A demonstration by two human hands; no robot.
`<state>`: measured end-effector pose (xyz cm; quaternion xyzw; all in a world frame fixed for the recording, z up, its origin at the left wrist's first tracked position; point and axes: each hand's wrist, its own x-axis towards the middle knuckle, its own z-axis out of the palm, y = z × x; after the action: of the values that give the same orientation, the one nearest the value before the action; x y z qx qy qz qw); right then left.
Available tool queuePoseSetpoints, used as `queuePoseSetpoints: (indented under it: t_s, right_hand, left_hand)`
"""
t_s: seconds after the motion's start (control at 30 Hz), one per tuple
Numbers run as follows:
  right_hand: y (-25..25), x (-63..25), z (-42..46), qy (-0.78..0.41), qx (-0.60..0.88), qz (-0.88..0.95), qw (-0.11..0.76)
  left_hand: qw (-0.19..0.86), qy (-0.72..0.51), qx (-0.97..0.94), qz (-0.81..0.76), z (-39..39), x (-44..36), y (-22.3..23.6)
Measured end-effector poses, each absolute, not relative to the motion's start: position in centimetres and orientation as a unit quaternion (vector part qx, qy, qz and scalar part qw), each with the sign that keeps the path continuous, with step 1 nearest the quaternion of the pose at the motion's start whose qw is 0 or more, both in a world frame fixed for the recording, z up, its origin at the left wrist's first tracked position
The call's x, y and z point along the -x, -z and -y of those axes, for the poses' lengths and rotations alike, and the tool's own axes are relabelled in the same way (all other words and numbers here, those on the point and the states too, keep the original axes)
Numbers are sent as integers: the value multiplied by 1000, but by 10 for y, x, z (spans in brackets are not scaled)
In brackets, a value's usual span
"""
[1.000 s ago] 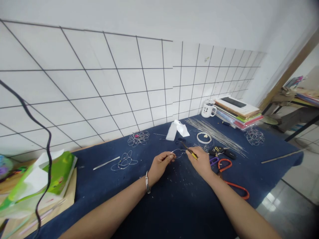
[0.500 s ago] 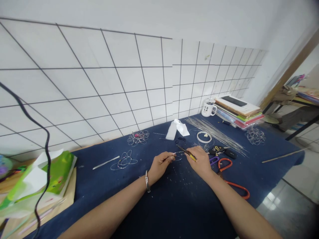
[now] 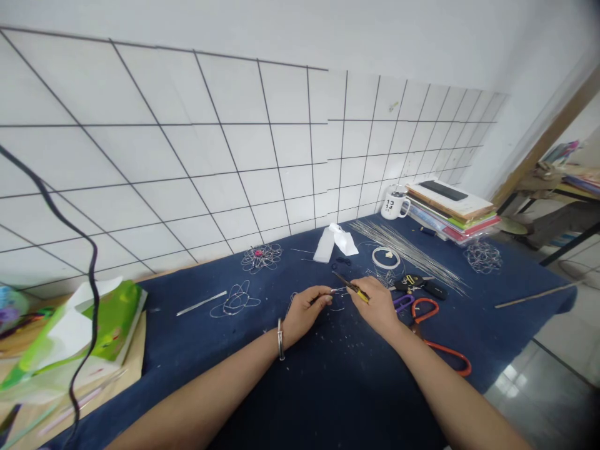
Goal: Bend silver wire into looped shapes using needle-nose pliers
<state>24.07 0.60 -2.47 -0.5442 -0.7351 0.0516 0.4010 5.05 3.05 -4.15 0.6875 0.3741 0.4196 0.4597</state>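
Note:
My left hand is closed in a pinch on a thin silver wire piece just above the blue cloth. My right hand grips small pliers with a yellow handle; their dark tip points left and up at the wire between my hands. A metal bangle sits on my left wrist. The two hands are close together, a few centimetres apart, at the middle of the table.
Wire flower shapes lie to the left, a bundle of straight wires and a wire coil to the right. Orange-handled scissors lie by my right wrist. A mug, stacked books and a green bag stand around.
The pliers' tip has swung from pointing away to the wire by my left fingers. My left hand has edged right toward the right hand.

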Motion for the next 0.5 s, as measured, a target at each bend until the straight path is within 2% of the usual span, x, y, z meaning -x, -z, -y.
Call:
queuePoseSetpoints:
  t_s: [0.3, 0.5]
  right_hand:
    - [26, -240, -6, -63, 537, 749, 382]
    - [25, -242, -8, -84, 571, 721, 384]
  left_hand:
    - [456, -411, -689, -384, -31, -51, 41]
    - [490, -413, -668, -378, -32, -51, 42]
